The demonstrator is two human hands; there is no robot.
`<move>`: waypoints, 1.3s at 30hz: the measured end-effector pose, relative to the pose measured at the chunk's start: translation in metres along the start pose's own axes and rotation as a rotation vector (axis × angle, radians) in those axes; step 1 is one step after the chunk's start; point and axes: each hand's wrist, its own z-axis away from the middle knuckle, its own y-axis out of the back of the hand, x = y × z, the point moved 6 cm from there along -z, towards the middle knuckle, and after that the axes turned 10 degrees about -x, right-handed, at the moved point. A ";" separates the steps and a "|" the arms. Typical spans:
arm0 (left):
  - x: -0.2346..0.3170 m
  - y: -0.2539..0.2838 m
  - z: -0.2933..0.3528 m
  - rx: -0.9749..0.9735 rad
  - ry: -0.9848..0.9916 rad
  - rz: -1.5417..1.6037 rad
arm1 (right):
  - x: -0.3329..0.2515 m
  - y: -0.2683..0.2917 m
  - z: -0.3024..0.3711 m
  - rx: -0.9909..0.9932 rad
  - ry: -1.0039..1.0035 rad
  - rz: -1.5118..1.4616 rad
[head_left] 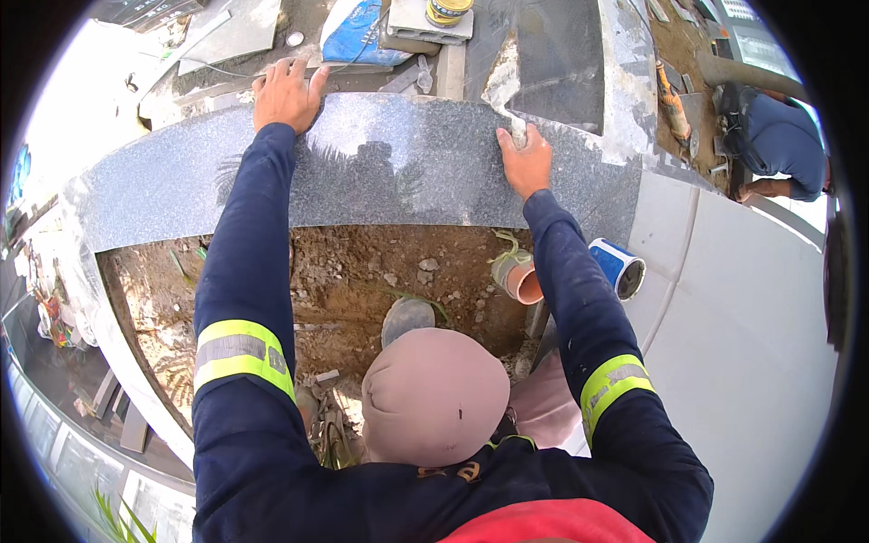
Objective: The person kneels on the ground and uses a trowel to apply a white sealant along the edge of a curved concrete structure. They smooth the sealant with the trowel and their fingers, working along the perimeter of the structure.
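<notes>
A long, speckled grey stone slab point(398, 195) stretches across in front of me, its surface shiny with reflections. My left hand point(288, 98) rests on the slab's far edge at the left, fingers spread and holding nothing. Farther right, my right hand point(527, 161) is closed around the handle of a trowel point(503, 80). The trowel's blade is caked with pale mortar and points away from me, past the slab's far edge. Beyond that edge lies a grey, mortar-like surface point(559, 68).
Below the slab is a dirt pit point(353, 271) with an orange pipe end point(525, 283). A blue-and-white can point(618, 269) lies near the pale tiles point(733, 335). A yellow tin point(447, 9) sits on a block behind a blue bag point(362, 41). Another person point(783, 140) bends at the right.
</notes>
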 end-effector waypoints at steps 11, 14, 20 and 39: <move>0.007 0.011 -0.016 -0.243 0.054 -0.013 | -0.014 -0.003 -0.002 -0.030 -0.258 0.157; 0.006 0.011 -0.019 -0.314 0.058 -0.015 | -0.016 -0.004 -0.006 -0.060 -0.292 0.171; -0.002 0.007 -0.016 -0.355 0.070 0.058 | 0.019 -0.015 0.001 -0.194 -0.442 0.240; -0.002 0.002 -0.019 -0.461 0.047 0.046 | 0.015 -0.010 -0.003 -0.141 -0.392 0.293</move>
